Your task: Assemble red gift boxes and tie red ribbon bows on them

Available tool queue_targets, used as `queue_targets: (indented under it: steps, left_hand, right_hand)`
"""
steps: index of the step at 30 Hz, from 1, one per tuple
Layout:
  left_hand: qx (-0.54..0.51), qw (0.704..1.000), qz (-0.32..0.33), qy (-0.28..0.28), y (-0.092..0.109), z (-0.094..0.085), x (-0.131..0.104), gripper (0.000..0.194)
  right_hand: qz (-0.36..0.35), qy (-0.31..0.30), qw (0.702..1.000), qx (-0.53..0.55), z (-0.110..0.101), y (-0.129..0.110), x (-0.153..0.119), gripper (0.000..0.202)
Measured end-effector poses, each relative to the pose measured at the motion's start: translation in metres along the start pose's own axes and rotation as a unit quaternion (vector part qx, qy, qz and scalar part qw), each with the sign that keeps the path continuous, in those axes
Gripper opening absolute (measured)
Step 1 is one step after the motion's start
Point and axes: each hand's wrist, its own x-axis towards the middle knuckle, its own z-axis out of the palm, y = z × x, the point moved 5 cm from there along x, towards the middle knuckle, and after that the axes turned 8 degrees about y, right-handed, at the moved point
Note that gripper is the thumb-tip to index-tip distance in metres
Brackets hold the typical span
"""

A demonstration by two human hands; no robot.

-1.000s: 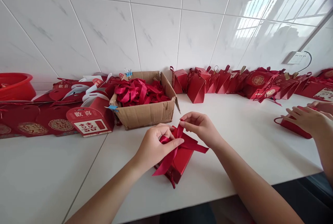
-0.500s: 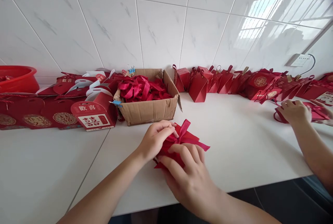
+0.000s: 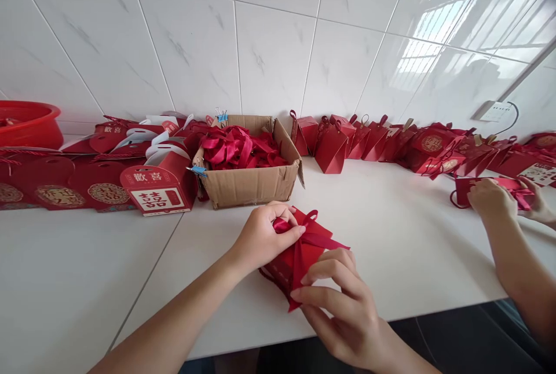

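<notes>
In front of me on the white table lies a small red gift box [image 3: 282, 261] with a dark cord along its lower left side. A crimson satin ribbon [image 3: 324, 239] is tied in a bow on top of it. My left hand [image 3: 264, 235] pinches the bow's left loop near the knot, thumb against the fingers. My right hand [image 3: 341, 304] grips a ribbon tail between thumb and fingertips, over the box's near side. The underside of the box is hidden.
Behind the box stands a cardboard carton [image 3: 247, 186] full of ribbons. Finished-looking red boxes [image 3: 332, 151] line the wall to the right. Folded red boxes [image 3: 158, 189] and a red basin [image 3: 30, 125] are at left. Another person's hands [image 3: 495, 197] hold a red box at right.
My right hand has moved down and right, drawing a ribbon tail toward me. My left hand has closed on the bow's loop. The other person's hands have shifted slightly.
</notes>
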Motion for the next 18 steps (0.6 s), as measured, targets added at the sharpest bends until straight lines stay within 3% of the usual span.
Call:
queue_targets:
  steps: [4, 10, 14, 16, 18]
  left_hand:
    - [0.001, 1.0, -0.009, 0.0, -0.002, 0.001, 0.0, 0.015]
    - [0.0, 1.0, -0.009, -0.003, -0.005, 0.001, -0.001, 0.016]
    - [-0.01, 1.0, -0.021, -0.008, -0.001, -0.002, -0.001, 0.022]
    - [-0.011, 0.999, -0.027, -0.015, 0.001, -0.003, -0.001, 0.023]
    - [-0.009, 0.999, -0.028, -0.018, 0.002, -0.003, -0.002, 0.022]
  right_hand:
    - [-0.006, -0.018, 0.999, 0.045, -0.005, -0.003, -0.001, 0.023]
    - [-0.072, -0.044, 0.996, 0.032, -0.017, -0.014, 0.0, 0.022]
    - [0.045, -0.087, 0.994, 0.053, -0.036, 0.013, 0.018, 0.037]
    - [0.105, -0.059, 0.992, 0.047, -0.048, 0.038, 0.037, 0.031]
    - [0.165, -0.113, 0.979, 0.026, -0.047, 0.065, 0.053, 0.02]
